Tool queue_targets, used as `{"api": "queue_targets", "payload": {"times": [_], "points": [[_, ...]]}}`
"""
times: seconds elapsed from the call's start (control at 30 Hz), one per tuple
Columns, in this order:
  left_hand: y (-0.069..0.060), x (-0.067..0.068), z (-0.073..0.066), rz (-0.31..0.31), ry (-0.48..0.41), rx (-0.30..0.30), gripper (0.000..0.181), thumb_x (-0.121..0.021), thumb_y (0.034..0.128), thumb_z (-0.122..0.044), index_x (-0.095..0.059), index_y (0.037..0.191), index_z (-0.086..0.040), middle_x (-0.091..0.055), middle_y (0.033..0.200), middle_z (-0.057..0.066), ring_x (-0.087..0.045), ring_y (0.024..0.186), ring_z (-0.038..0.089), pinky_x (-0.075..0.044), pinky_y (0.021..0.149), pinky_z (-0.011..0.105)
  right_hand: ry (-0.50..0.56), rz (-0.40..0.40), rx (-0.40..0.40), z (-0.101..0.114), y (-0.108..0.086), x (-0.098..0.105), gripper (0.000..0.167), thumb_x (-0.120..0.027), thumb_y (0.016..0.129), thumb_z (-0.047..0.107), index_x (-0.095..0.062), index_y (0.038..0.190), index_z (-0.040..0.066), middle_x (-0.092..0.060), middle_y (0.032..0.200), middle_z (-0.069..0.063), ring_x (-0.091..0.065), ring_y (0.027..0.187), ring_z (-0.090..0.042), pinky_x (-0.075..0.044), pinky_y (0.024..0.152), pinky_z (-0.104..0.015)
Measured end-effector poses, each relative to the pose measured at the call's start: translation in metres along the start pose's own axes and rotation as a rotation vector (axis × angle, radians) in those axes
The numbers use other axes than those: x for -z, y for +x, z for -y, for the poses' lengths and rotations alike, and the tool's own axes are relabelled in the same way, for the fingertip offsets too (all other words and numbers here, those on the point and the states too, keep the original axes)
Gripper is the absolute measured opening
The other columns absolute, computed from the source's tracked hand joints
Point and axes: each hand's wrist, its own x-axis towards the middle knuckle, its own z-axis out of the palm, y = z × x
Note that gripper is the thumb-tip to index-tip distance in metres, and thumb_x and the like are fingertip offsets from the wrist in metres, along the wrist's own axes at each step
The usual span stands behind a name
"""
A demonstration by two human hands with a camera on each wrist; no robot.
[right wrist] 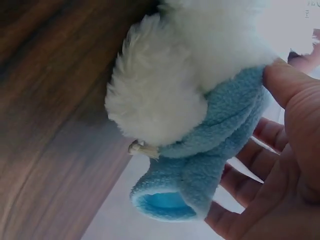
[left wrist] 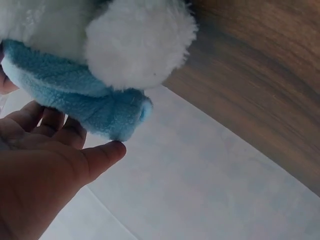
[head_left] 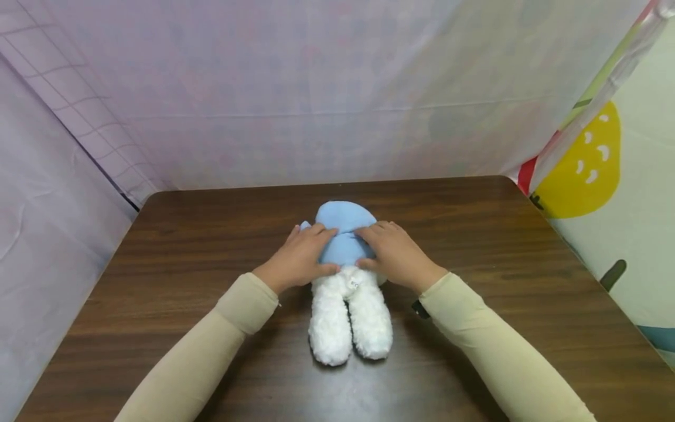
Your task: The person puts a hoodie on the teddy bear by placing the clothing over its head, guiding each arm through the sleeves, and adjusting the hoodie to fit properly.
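Note:
A white plush toy [head_left: 348, 316] lies on the table with its legs toward me and a small tag near its waist. Its upper part is covered by a blue fleece garment [head_left: 345, 249], creased across the middle. My left hand [head_left: 300, 258] holds the garment's left side, thumb near the lower hem, fingers bent onto the cloth. On the other side my right hand [head_left: 395, 252] grips it the same way. In the right wrist view the garment shows a tube-like open end [right wrist: 167, 205] beside a white fluffy round part [right wrist: 155, 85]. The toy's head is not visible.
The toy rests on a dark brown wooden table [head_left: 211, 234]. A pale curtain [head_left: 295, 105] hangs right behind its far edge. To the right, a cloth with a yellow fruit print [head_left: 585, 170] hangs beside the table.

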Motion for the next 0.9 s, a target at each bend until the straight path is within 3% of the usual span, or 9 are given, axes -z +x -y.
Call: {"api": "queue_targets", "payload": {"times": [0.17,0.37,0.47,0.67,0.8,0.9], "points": [[-0.001,-0.003,-0.001,-0.032,0.027,-0.001,0.074,-0.072,0.0907,-0.042,-0.044,0.148,-0.005,-0.051,0.135,0.013,-0.044,0.133,0.032,-0.019,0.114,0.060,0.009,-0.044,0.019,0.001,-0.001,0.000,0.073,-0.076,0.088,0.036,-0.047,0.142,-0.003,-0.053,0.133,-0.021,-0.052,0.121,-0.037,-0.044,0.100,-0.049],[0.000,0.000,-0.001,-0.031,0.068,-0.024,0.068,-0.073,0.0893,-0.044,-0.052,0.141,-0.005,-0.054,0.130,0.012,-0.050,0.127,0.029,-0.019,0.115,0.058,0.040,0.029,-0.042,0.001,0.000,0.005,0.081,-0.075,0.088,0.040,-0.041,0.147,-0.004,-0.045,0.145,-0.022,-0.044,0.131,-0.040,-0.040,0.103,-0.054],[0.003,0.004,-0.001,-0.001,0.064,-0.026,0.067,-0.073,0.0884,-0.046,-0.055,0.138,-0.005,-0.054,0.129,0.010,-0.053,0.121,0.027,-0.029,0.113,0.052,0.065,0.074,-0.068,-0.002,0.003,0.007,0.078,-0.076,0.088,0.041,-0.044,0.146,-0.001,-0.047,0.145,-0.019,-0.044,0.131,-0.037,-0.040,0.103,-0.054],[0.009,0.012,-0.001,0.056,-0.013,-0.016,0.066,-0.076,0.0872,-0.043,-0.056,0.136,-0.003,-0.055,0.134,0.012,-0.052,0.124,0.027,-0.036,0.109,0.048,0.156,0.113,-0.098,-0.004,0.006,0.010,0.068,-0.076,0.088,0.037,-0.052,0.139,0.001,-0.054,0.138,-0.016,-0.046,0.124,-0.034,-0.040,0.102,-0.053],[0.011,0.011,0.000,0.042,-0.021,-0.011,0.060,-0.077,0.0857,-0.042,-0.059,0.130,-0.005,-0.059,0.125,0.009,-0.055,0.116,0.026,-0.042,0.101,0.044,0.156,0.088,-0.080,-0.006,0.006,0.007,0.057,-0.077,0.087,0.036,-0.059,0.128,0.001,-0.060,0.127,-0.013,-0.049,0.114,-0.032,-0.042,0.097,-0.049],[0.010,0.006,0.000,-0.003,-0.017,-0.017,0.056,-0.079,0.0847,-0.041,-0.061,0.124,-0.006,-0.061,0.116,0.007,-0.058,0.106,0.023,-0.045,0.096,0.041,0.114,0.035,-0.051,-0.007,0.005,0.001,0.048,-0.078,0.087,0.036,-0.063,0.117,0.002,-0.060,0.117,-0.011,-0.049,0.105,-0.031,-0.045,0.089,-0.047]]}}
